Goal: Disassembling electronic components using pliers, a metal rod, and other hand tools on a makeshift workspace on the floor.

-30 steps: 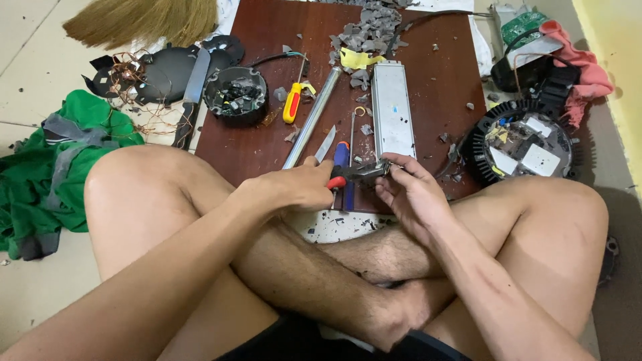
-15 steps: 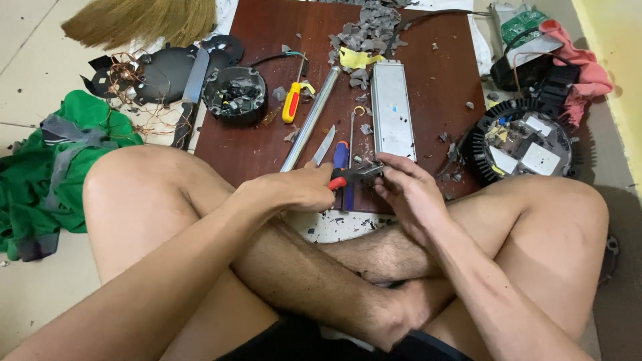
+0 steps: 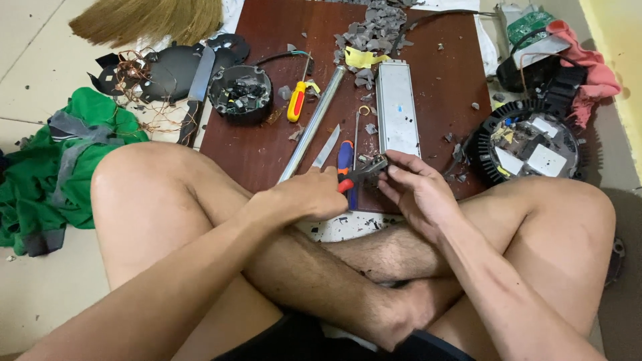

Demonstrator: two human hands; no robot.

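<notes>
I sit cross-legged in front of a dark brown board (image 3: 267, 140). My left hand (image 3: 311, 194) grips red-handled pliers (image 3: 354, 178), whose jaws bite a small grey part held in the fingertips of my right hand (image 3: 414, 190). Both hands meet just above the board's near edge. Beside them lie a blue-handled screwdriver (image 3: 345, 157), a knife blade (image 3: 326, 147) and a long metal tube (image 3: 314, 122).
A silver rectangular metal case (image 3: 397, 110) lies mid-board, grey broken bits (image 3: 374, 30) heaped behind it. A yellow-handled screwdriver (image 3: 296, 100) and round black housing (image 3: 241, 93) sit left. A round finned lamp body (image 3: 531, 144) is right, green cloth (image 3: 47, 167) left, a broom (image 3: 147, 20) at back.
Both hands stay clamped together at the board's near edge; the pliers and small part have shifted only slightly.
</notes>
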